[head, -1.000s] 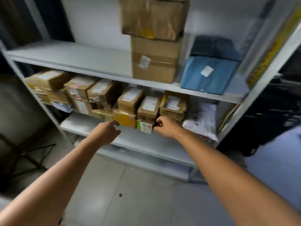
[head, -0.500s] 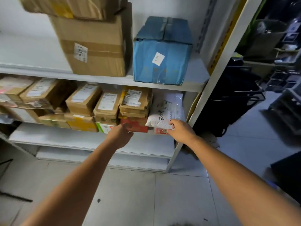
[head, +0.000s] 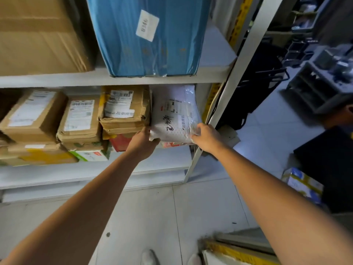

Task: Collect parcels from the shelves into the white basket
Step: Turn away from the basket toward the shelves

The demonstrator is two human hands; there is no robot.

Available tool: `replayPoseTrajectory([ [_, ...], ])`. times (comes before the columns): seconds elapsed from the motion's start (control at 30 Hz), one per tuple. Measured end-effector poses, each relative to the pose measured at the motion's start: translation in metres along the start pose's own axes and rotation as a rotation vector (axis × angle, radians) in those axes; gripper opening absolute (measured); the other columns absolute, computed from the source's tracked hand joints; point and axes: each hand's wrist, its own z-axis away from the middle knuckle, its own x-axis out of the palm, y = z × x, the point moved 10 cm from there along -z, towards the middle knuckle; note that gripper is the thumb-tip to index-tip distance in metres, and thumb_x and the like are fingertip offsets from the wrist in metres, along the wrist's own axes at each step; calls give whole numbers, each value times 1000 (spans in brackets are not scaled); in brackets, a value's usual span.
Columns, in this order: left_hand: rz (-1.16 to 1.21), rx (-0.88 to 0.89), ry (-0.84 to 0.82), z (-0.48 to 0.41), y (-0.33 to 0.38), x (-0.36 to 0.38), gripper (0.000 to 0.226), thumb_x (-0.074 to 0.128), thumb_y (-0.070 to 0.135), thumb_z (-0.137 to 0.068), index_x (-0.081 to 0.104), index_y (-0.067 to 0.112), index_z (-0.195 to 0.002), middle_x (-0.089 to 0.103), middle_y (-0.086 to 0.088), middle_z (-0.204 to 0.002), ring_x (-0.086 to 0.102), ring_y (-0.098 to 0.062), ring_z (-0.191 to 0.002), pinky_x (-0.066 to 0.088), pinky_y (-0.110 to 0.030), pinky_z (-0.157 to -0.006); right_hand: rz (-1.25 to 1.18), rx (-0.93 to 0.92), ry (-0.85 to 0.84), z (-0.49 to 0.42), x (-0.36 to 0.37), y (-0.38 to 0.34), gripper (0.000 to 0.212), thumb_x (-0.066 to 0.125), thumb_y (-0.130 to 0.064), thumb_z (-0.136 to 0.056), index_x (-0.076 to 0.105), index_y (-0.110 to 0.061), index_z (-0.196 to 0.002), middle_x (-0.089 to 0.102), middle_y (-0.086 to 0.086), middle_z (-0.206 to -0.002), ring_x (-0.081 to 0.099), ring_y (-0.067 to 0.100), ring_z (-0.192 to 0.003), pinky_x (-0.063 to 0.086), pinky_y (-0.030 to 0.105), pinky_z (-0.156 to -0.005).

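Note:
A white plastic mailer bag (head: pixel 172 115) with labels and black writing lies at the right end of the lower shelf (head: pixel 164 165), on top of a red-and-white packet (head: pixel 170 144). My left hand (head: pixel 142 144) grips the bag's lower left corner. My right hand (head: pixel 207 137) pinches its lower right edge. Left of the bag sit several brown cardboard parcels (head: pixel 125 109) with white labels, stacked in a row. No white basket is in view.
On the upper shelf stand a blue wrapped box (head: pixel 149 35) and a large brown carton (head: pixel 40 35). The white shelf upright (head: pixel 238 77) runs just right of my right hand. Dark racks and crates (head: pixel 321 88) fill the right. A yellow-edged object (head: pixel 238 253) lies on the floor by my feet.
The view has closed in on the right end of the lower shelf. My left hand moved right from the cardboard parcels onto the white bag, so both hands now hold it.

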Motion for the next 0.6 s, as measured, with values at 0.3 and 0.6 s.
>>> replayPoseTrajectory([
  [0.3,99,-49,103,-14,-6,3,44,63,28,-95,50,11,-133,64,-12,-123,59,-34,-111,46,-36,-84,-210,71,35,-21,14,6,69,74,-37,-87,43,-6,-140,55,13,-139,54,32,-124,48,40,-98],
  [0.6,185,-75,82,23,-17,6,47,69,29,-91,50,19,-132,64,-7,-121,62,-28,-105,45,-30,-78,-231,59,39,18,17,16,74,75,-35,-85,40,-8,-144,52,14,-141,55,33,-123,49,41,-95],
])
